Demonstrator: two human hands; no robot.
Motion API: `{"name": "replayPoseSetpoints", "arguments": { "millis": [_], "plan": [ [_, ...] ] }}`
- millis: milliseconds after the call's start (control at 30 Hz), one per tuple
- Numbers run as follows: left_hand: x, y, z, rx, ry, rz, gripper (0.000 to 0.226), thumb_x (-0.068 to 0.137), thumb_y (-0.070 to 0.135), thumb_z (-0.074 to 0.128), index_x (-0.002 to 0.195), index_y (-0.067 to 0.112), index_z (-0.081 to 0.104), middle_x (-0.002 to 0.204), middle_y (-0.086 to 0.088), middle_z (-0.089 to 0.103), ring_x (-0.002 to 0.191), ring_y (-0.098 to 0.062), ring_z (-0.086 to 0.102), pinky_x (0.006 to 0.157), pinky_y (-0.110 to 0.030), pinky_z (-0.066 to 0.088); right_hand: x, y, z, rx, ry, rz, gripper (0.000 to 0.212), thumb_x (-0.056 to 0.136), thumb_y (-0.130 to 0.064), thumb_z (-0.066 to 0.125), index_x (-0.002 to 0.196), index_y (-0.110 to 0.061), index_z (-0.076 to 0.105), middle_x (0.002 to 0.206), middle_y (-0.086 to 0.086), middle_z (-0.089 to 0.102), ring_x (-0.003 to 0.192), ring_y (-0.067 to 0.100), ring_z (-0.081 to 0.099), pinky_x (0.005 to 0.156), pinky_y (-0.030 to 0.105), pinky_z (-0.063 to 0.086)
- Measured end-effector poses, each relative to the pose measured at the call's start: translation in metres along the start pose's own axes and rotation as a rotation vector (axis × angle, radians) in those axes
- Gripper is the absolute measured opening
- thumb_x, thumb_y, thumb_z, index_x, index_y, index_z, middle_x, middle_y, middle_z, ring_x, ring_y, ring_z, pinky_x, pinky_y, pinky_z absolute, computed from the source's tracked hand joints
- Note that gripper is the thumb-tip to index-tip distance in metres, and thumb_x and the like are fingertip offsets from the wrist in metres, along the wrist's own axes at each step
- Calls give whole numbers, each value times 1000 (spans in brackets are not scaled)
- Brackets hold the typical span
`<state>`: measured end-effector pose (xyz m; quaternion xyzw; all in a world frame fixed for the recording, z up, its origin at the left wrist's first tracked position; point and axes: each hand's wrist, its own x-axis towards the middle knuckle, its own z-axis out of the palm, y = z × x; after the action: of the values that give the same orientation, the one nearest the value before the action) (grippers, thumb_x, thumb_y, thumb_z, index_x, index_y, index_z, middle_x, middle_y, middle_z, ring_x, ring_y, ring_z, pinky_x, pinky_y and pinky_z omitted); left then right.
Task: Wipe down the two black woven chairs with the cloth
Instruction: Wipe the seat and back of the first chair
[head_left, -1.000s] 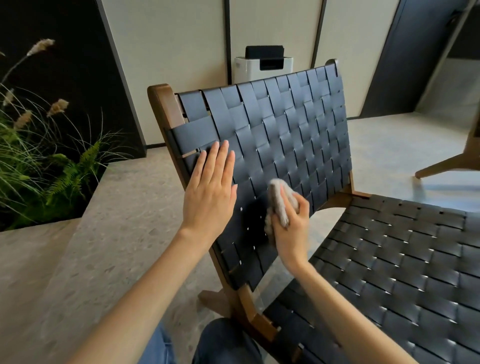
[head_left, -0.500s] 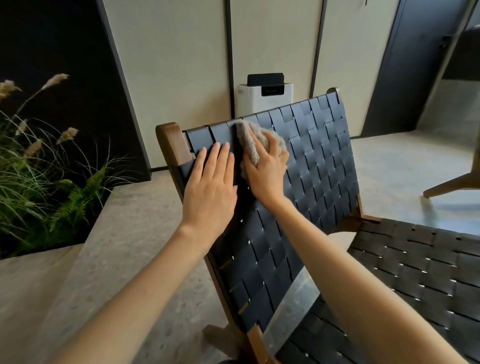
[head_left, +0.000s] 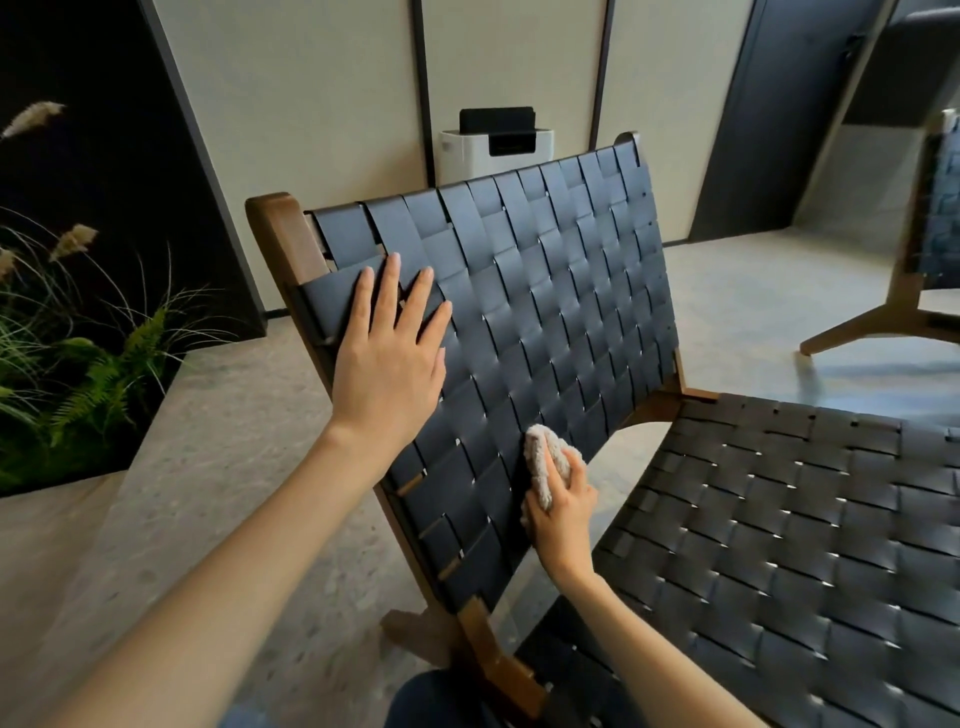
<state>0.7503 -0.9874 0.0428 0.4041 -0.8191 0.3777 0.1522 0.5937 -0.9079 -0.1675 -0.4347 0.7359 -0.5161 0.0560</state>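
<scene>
A black woven chair (head_left: 561, 291) with a brown wooden frame fills the middle of the view, its backrest facing me and its seat stretching to the lower right. My left hand (head_left: 389, 353) lies flat and open against the upper left of the backrest. My right hand (head_left: 563, 514) grips a bunched beige cloth (head_left: 543, 457) and presses it on the lower part of the backrest, near the seat joint. A second black woven chair (head_left: 935, 234) shows partly at the right edge.
A planter with ferns and grasses (head_left: 78, 353) sits at the left behind a stone ledge (head_left: 218, 441). A white appliance with a black top (head_left: 496, 145) stands against the far wall. My knee in blue jeans (head_left: 431, 696) is at the bottom.
My right hand has swept the cloth down from the top of the backrest to its lower part. My left hand has stayed flat on the upper left, fingers now spread wider.
</scene>
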Motion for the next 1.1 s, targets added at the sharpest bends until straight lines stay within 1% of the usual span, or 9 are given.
{"name": "replayPoseSetpoints", "arguments": {
  "millis": [67,100,167,233,333,433,567,767,1100],
  "plan": [
    [0,0,0,-11,-3,-2,52,102,39,15,152,25,18,160,-9,9,146,-39,0,119,-52,1,-4,6,-7,79,-53,95,56,90,-2,57,140,-22,41,146,10,31,118,25,35,101,20,31],
    [0,0,0,-19,-6,-2,52,102,39,15,152,25,18,160,-9,9,146,-39,0,119,-52,1,-2,3,-12,157,-69,149,53,91,-1,56,136,-24,42,142,14,35,114,27,42,97,26,40],
    [0,0,-1,-34,-9,1,52,101,38,17,151,25,19,160,-9,9,146,-39,0,118,-52,1,11,-16,-23,323,3,177,51,90,3,57,132,-21,42,128,23,42,92,26,60,73,33,54],
    [1,-1,-2,-55,-6,0,52,101,38,20,151,24,19,160,-9,11,146,-37,2,119,-52,1,35,-50,-31,389,121,91,50,88,5,59,133,-10,42,120,21,42,81,18,62,59,26,54],
    [10,-4,-4,-97,2,-7,54,102,38,23,153,22,12,160,-11,7,147,-31,1,119,-51,0,89,-117,-41,305,198,-182,50,89,-3,61,136,-6,45,120,10,46,94,-2,50,80,10,44],
    [26,-12,-9,-110,21,-38,56,102,38,25,152,21,10,160,-11,6,148,-30,0,119,-51,-2,146,-171,-43,96,121,-346,51,94,-19,55,142,-29,42,144,7,32,118,24,29,102,32,30],
    [46,-18,-11,-31,23,-52,57,101,42,23,153,21,8,160,-12,4,148,-30,0,115,-53,-6,189,-206,-33,-58,58,-362,50,95,-38,48,142,-47,34,151,-7,26,131,31,20,104,51,34],
    [64,-19,-5,0,27,-89,59,101,44,20,152,21,5,160,-14,2,147,-33,3,115,-57,-1,167,-164,-15,-48,193,-383,49,90,-31,45,139,-35,47,146,-1,37,118,32,33,97,37,30],
    [75,-5,-2,101,39,-177,54,101,45,16,152,29,10,151,-19,22,134,-38,29,110,-57,21,114,-76,-11,51,155,-174,53,92,-17,50,139,-39,40,149,0,31,122,32,24,108,48,29]
  ]
}}
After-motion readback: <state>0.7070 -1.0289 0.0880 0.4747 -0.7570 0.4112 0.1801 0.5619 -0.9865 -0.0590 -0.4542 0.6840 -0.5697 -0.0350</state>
